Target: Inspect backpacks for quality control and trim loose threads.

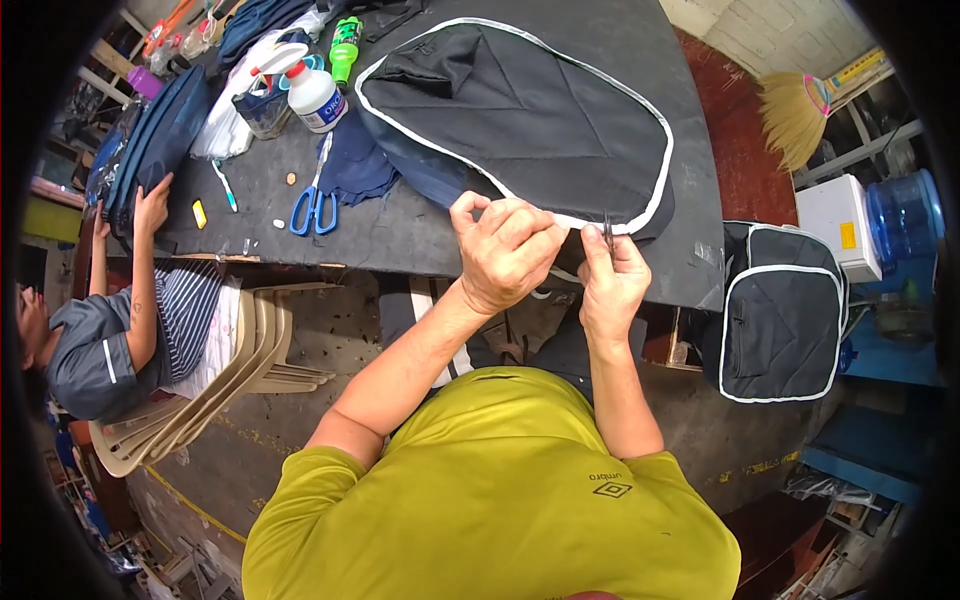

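A black backpack (pixel 540 110) edged with white piping lies on the dark table in front of me. My left hand (pixel 508 250) is closed on its near edge, the fingers pinching the white piping. Just to the right, my right hand (pixel 612 283) is closed around small dark thread snips (pixel 607 230). Their thin blades point away from me, over the piping at the bag's near right edge. My palm and fingers hide most of the snips' body.
Blue-handled scissors (pixel 314 208), a spray bottle (pixel 316 98), a green bottle (pixel 344 50) and navy fabric pieces (pixel 355 160) lie left on the table (pixel 690 150). A co-worker (pixel 120 320) handles dark items there. Another backpack (pixel 782 325) stands right, near a broom (pixel 795 115).
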A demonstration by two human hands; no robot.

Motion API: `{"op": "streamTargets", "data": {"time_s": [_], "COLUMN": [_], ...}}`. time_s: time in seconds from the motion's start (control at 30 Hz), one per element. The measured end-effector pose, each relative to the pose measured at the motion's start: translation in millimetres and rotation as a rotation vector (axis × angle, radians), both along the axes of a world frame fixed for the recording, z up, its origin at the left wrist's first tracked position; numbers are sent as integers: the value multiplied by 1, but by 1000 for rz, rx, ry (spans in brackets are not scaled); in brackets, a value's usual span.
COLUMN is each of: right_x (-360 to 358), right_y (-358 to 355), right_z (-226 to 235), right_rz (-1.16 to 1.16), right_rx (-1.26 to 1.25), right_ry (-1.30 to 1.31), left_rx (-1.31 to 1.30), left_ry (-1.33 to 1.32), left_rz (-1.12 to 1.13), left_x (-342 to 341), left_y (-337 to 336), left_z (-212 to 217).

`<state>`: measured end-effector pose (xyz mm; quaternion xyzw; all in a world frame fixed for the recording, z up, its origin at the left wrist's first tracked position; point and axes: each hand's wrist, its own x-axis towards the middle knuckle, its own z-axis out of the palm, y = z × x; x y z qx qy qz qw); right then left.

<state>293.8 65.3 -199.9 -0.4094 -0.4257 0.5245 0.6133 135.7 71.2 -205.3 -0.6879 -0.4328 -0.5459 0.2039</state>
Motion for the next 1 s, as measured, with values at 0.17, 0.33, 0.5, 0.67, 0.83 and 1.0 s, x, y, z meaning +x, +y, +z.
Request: {"op": "streamTargets", "data": {"time_s": [0.17, 0.33, 0.5, 0.67, 0.83, 1.0], "right_x": [8, 8, 21, 28, 49, 45], "right_y": [8, 9, 10, 9, -13, -5], "right_z": [-28, -27, -23, -11, 51, 83], "right_rz": [50, 64, 69, 64, 164, -10], "right_rx": [27, 43, 98, 82, 75, 427], "right_ry": [186, 95, -57, -224, -687, -1053], "left_rx": [-325, -339, -497, -559, -608, -576], "left_ry": [-173, -144, -197, -235, -358, -327], "left_rz": [-107, -137, -230, -298, -343, -322], "left_x": [4, -4, -6, -12, -15, -12], "left_y": [-1, 1, 2, 0, -1, -2], "left_z": [21, 23, 39, 39, 34, 34]}}
